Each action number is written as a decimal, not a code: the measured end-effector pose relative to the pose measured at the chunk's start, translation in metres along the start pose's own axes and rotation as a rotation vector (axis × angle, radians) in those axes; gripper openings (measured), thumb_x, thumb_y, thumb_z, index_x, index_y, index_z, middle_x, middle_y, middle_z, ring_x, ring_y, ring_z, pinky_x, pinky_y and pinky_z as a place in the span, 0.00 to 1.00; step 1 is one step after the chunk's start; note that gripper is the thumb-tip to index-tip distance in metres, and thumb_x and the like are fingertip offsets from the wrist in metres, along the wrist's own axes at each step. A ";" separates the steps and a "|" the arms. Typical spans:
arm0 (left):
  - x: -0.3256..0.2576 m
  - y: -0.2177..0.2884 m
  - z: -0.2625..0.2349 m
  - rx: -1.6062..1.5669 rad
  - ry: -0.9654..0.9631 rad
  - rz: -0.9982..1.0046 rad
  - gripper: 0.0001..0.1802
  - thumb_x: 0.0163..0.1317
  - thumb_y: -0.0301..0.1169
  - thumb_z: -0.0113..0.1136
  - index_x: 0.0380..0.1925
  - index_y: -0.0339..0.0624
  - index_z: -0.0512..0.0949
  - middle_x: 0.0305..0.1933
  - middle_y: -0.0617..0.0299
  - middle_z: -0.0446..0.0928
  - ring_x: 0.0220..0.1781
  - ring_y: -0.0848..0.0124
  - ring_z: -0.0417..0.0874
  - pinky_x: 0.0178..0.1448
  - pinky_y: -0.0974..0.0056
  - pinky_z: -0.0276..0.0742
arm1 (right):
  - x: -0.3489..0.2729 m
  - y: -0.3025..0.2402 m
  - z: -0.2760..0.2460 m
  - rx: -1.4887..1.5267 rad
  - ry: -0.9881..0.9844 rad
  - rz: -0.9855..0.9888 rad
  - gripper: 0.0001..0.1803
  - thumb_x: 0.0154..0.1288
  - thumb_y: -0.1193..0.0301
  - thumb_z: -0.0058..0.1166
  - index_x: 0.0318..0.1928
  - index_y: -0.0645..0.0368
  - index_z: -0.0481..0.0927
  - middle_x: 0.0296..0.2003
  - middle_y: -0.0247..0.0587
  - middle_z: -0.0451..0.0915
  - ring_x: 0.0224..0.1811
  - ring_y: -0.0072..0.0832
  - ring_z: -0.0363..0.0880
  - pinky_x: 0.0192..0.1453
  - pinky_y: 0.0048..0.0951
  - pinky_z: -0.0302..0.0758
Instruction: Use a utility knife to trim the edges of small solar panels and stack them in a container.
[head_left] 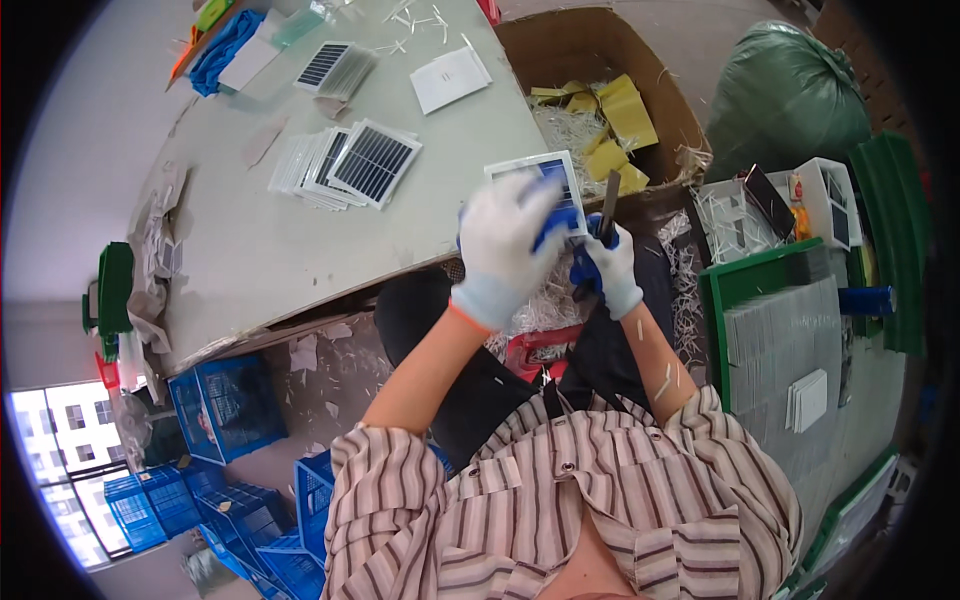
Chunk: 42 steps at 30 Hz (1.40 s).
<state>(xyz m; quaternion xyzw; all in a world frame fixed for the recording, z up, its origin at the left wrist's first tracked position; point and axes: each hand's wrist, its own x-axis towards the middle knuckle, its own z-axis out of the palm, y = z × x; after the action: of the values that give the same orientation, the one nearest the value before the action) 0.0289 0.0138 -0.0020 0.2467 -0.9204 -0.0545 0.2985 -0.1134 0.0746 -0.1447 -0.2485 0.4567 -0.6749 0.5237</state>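
My left hand, in a white glove with a blue palm, is closed on a small white-framed solar panel near the table's edge. Motion smears its fingers, and they cover much of the panel. Just to the right, my right hand, gloved the same way, grips a knife whose blade points up beside the panel's right edge. A fanned stack of solar panels lies on the table to the left. Behind it stands another panel stack.
A cardboard box with yellow pieces and white scraps stands ahead. White sheets lie on the table. At right are a green crate with stacked panels and a green sack. Blue baskets sit at lower left.
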 end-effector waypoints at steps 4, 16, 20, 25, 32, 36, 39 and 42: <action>0.026 -0.005 0.022 0.155 0.149 -0.244 0.20 0.49 0.27 0.59 0.46 0.43 0.78 0.47 0.53 0.75 0.50 0.53 0.75 0.54 0.53 0.70 | 0.016 -0.015 0.011 -0.066 -0.095 -0.081 0.08 0.61 0.71 0.58 0.33 0.63 0.77 0.21 0.32 0.77 0.22 0.15 0.73 0.25 0.19 0.70; 0.028 0.004 0.029 0.178 0.158 -0.289 0.20 0.50 0.26 0.58 0.47 0.42 0.77 0.44 0.53 0.74 0.48 0.54 0.73 0.52 0.53 0.69 | -0.043 -0.002 0.023 -0.316 -0.151 -0.227 0.16 0.53 0.77 0.63 0.42 0.66 0.75 0.32 0.38 0.81 0.33 0.24 0.80 0.42 0.26 0.76; 0.031 0.006 0.033 0.218 0.128 -0.293 0.22 0.49 0.27 0.58 0.48 0.42 0.77 0.44 0.53 0.74 0.49 0.53 0.73 0.53 0.53 0.69 | 0.001 0.030 0.031 -0.196 0.115 -0.383 0.23 0.60 0.79 0.56 0.55 0.64 0.66 0.45 0.41 0.78 0.43 0.28 0.79 0.51 0.28 0.75; 0.030 0.003 0.028 0.159 0.115 -0.275 0.22 0.48 0.26 0.57 0.48 0.41 0.77 0.45 0.52 0.74 0.50 0.52 0.72 0.54 0.52 0.68 | 0.057 0.014 0.065 0.884 -0.140 0.074 0.18 0.70 0.63 0.46 0.54 0.59 0.68 0.52 0.44 0.72 0.49 0.27 0.76 0.53 0.30 0.75; 0.028 -0.004 0.008 0.240 0.077 -0.377 0.24 0.48 0.28 0.61 0.49 0.42 0.76 0.48 0.51 0.73 0.53 0.51 0.71 0.57 0.52 0.67 | 0.057 0.019 0.021 0.331 -0.258 -0.052 0.17 0.65 0.63 0.52 0.47 0.63 0.76 0.33 0.37 0.80 0.33 0.21 0.78 0.40 0.25 0.77; 0.028 0.008 0.014 0.194 0.051 -0.291 0.23 0.48 0.23 0.58 0.48 0.43 0.76 0.46 0.51 0.74 0.51 0.52 0.72 0.55 0.52 0.68 | 0.028 -0.006 0.001 -0.204 -0.185 -0.187 0.09 0.60 0.70 0.58 0.37 0.64 0.80 0.25 0.31 0.80 0.24 0.14 0.75 0.28 0.20 0.72; 0.026 0.002 0.026 0.132 0.112 -0.267 0.22 0.47 0.20 0.56 0.47 0.44 0.77 0.44 0.52 0.75 0.48 0.52 0.73 0.53 0.52 0.69 | 0.022 -0.011 0.001 -0.210 -0.227 -0.191 0.08 0.57 0.72 0.59 0.35 0.64 0.80 0.24 0.31 0.79 0.24 0.15 0.75 0.28 0.20 0.72; 0.026 0.002 0.026 0.154 0.086 -0.233 0.22 0.47 0.19 0.55 0.45 0.44 0.78 0.41 0.53 0.75 0.46 0.52 0.74 0.51 0.53 0.70 | -0.018 -0.011 0.003 -0.266 -0.278 -0.180 0.08 0.50 0.75 0.64 0.32 0.63 0.80 0.23 0.31 0.79 0.25 0.16 0.76 0.31 0.21 0.73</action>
<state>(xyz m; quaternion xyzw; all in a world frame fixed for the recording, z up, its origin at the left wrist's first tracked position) -0.0053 0.0016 -0.0089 0.3761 -0.8733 -0.0073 0.3097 -0.1102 0.0907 -0.1307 -0.4459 0.4409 -0.6119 0.4821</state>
